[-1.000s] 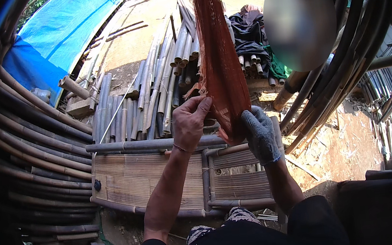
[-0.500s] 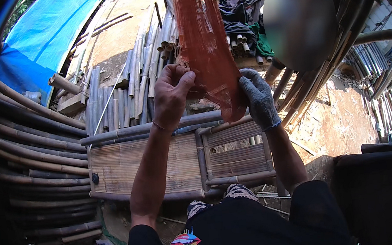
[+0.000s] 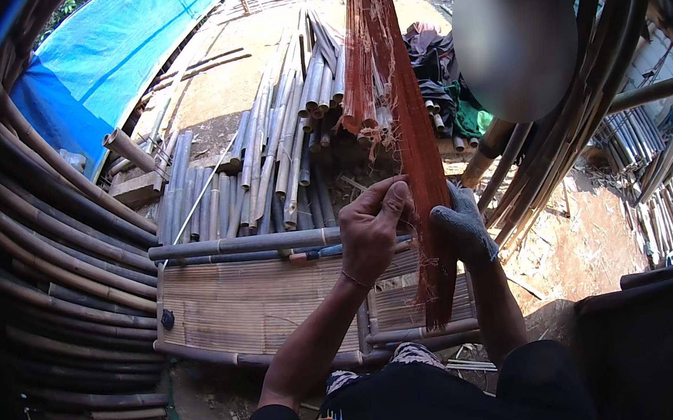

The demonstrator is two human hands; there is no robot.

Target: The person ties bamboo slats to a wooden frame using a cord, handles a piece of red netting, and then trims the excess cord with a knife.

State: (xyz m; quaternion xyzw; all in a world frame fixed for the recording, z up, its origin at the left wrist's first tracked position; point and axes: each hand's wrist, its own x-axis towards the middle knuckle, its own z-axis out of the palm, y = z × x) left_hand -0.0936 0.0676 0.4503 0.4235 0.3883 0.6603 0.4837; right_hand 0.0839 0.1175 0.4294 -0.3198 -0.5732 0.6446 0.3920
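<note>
A frayed strip of reddish-brown mesh cloth [image 3: 419,151] hangs from the top of the view, its lower end dangling over the bench. My left hand [image 3: 373,229], bare, pinches at the strip's left edge with thumb and forefinger. On the other side my right hand [image 3: 464,224], in a grey knitted glove, is closed around the right edge, thumb in front. A second, shorter length of the same cloth [image 3: 357,83] hangs beside it, with loose pale threads at its ragged end. Behind my left hand, a thin tool with a blue part [image 3: 326,252] lies along the bench's far edge.
Below my hands stands a slatted bamboo bench [image 3: 256,302]. Stacked bamboo poles [image 3: 265,168] lie beyond it, with dark cloth [image 3: 431,58] at their right. Curved poles [image 3: 65,232] line the left side. A blue tarp [image 3: 104,62] stretches at the upper left; leaning bamboo [image 3: 560,135] rises at right.
The cloth has gone from a broad spread sheet to a narrow strip with a separate hanging length, and its lower end has dropped. My left hand has moved right and down, closer to my right hand.
</note>
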